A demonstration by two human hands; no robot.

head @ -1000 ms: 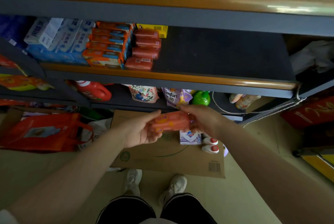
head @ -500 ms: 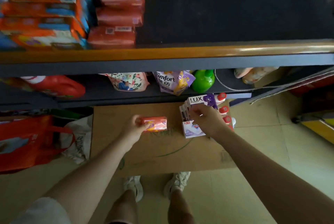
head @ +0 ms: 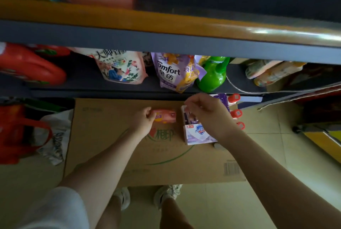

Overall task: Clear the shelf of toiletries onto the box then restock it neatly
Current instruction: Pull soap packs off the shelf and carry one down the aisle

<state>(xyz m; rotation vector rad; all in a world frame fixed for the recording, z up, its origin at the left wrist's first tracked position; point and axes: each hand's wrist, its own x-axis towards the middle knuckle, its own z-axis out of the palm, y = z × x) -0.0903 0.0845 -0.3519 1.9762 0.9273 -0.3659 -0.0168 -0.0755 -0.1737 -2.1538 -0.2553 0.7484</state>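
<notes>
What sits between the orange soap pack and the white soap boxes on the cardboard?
Nothing: in the head view only a narrow strip of bare cardboard box separates the orange soap pack from the white soap boxes.

We see a red fabric bag point(head: 17, 132) on the tiled floor point(head: 267, 155) at left. Beside it lies a crumpled white plastic bag point(head: 55, 136).
</notes>
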